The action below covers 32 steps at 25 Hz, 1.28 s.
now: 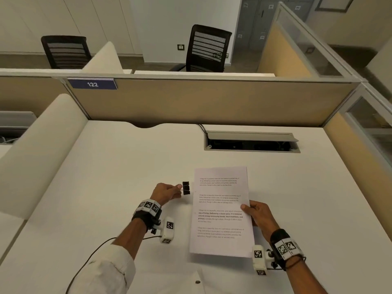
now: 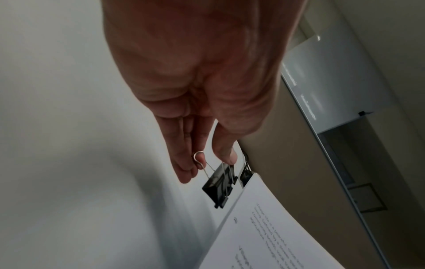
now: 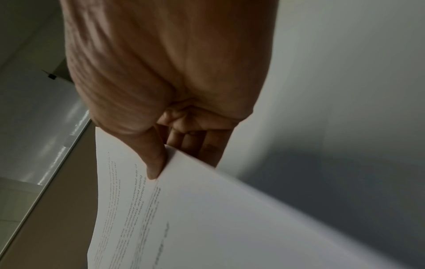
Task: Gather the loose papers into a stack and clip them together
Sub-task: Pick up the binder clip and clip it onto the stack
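Head view: paper stack (image 1: 221, 211), lower centre of frame, above the worktop (image 1: 118, 166), its right edge pinched by right hand (image 1: 259, 215), thumb on top. Binder clip (image 1: 186, 188), just left of the stack's upper left edge, wire handles pinched by left hand (image 1: 165, 193) fingers (image 2: 184, 163).
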Available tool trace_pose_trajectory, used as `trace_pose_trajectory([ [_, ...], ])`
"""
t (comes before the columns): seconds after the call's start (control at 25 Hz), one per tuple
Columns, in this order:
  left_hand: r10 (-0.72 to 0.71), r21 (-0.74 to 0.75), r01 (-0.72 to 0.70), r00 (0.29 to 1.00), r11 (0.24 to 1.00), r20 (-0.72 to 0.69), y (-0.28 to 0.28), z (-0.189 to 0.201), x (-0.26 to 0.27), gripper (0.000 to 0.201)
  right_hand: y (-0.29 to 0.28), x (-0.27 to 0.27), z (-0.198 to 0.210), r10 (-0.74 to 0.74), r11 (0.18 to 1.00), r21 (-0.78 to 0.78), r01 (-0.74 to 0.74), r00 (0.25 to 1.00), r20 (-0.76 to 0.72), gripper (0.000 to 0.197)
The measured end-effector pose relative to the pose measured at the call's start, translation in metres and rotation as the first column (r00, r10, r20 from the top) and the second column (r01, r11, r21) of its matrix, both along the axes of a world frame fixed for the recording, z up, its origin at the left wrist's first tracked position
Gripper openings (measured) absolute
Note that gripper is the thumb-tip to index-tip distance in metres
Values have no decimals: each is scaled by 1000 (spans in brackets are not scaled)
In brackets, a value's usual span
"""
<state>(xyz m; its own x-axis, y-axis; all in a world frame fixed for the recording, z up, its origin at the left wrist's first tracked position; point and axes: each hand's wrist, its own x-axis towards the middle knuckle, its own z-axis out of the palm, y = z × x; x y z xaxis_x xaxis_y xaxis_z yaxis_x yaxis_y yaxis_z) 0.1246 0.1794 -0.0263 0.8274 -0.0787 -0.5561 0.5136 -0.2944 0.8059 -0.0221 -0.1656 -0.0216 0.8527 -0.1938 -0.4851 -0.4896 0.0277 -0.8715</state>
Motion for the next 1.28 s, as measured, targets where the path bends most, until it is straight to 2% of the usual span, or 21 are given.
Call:
trace_pose_trajectory([
  [0.2,106,-95,-104,994,990,15,4,8,-2,45,6,1,12,27,1000,15,-28,999,29,20],
  [0.44,135,-172,-126,990,977,41,4,23,-6,43,9,-3,19,36,998,40,-38,998,41,21],
  [1.04,97,-226,-74,991,971,94,-6,50,-1,40,10,-8,28,93,993,68,-98,993,75,26],
  [1.28,56,-209,-42,996,977,65,-14,59,-4,43,9,-9,29,97,991,80,-103,992,77,26],
])
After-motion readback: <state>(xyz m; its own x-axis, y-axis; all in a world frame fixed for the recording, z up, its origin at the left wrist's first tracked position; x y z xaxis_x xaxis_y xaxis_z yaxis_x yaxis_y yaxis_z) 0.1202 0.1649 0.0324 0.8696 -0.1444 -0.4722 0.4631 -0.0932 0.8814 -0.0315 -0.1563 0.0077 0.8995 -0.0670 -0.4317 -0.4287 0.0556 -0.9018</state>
